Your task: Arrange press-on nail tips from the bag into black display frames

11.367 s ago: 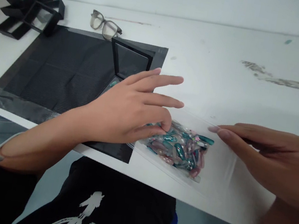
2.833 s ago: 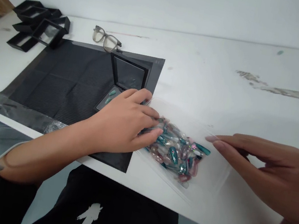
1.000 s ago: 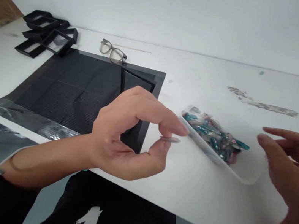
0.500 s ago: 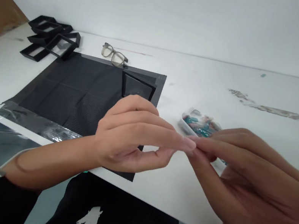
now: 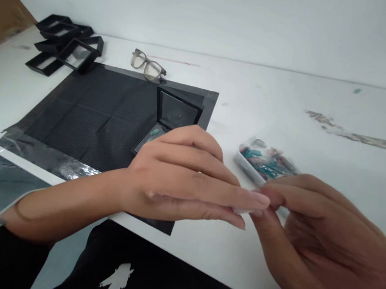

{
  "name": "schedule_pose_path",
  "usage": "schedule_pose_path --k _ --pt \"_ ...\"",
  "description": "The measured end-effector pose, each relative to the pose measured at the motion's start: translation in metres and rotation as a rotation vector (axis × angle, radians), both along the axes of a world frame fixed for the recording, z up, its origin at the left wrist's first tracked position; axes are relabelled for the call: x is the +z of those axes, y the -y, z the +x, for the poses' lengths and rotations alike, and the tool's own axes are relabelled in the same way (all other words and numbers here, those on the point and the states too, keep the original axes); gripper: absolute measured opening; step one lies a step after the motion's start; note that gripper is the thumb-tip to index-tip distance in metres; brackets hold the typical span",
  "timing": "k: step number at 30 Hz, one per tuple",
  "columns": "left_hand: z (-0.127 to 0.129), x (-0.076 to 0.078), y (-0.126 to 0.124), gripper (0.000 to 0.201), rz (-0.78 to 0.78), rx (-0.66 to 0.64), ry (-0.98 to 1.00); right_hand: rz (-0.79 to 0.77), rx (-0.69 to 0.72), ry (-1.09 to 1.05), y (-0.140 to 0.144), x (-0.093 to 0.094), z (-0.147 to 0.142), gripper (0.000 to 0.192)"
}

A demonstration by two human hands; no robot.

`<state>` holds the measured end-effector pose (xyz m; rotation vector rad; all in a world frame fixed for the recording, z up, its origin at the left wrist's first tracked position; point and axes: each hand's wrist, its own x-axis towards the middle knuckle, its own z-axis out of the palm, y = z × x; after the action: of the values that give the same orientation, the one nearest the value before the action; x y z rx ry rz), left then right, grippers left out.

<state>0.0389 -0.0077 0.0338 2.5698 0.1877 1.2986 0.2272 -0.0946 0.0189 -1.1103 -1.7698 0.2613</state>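
Above the table's (image 5: 326, 153) near edge, both hands pinch one small pale nail: left hand (image 5: 187, 178), right hand (image 5: 315, 236). Case (image 5: 166, 125) holds few; bag (image 5: 267, 160) remains full.

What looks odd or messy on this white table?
Grey scuffed streaks mar the white table at the far right. The black mat's near edge looks crinkled and shiny. A pair of glasses lies at the mat's far edge. Nothing looks spilled.

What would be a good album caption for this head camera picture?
Left hand and right hand meet fingertip to fingertip above a white table, beside a bag of press-on nails.
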Motion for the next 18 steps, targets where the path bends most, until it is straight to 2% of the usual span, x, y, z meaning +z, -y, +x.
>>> schedule_pose_path --k 5,8,13,18 --pt "0.004 -0.006 -0.005 0.019 -0.088 -0.173 0.013 -0.137 0.119 -0.044 0.002 -0.001 0.004 0.022" --pt "0.005 -0.010 -0.003 0.016 -0.213 -0.231 -0.008 -0.196 0.186 -0.062 0.001 -0.001 0.006 0.019" --pt "0.001 -0.011 -0.001 0.020 -0.426 -0.271 -0.079 -0.193 0.163 -0.074 0.000 -0.002 0.005 0.019" --pt "0.001 -0.009 0.000 0.026 -0.541 -0.317 -0.081 -0.190 0.174 -0.060 0.001 -0.002 0.004 0.020"
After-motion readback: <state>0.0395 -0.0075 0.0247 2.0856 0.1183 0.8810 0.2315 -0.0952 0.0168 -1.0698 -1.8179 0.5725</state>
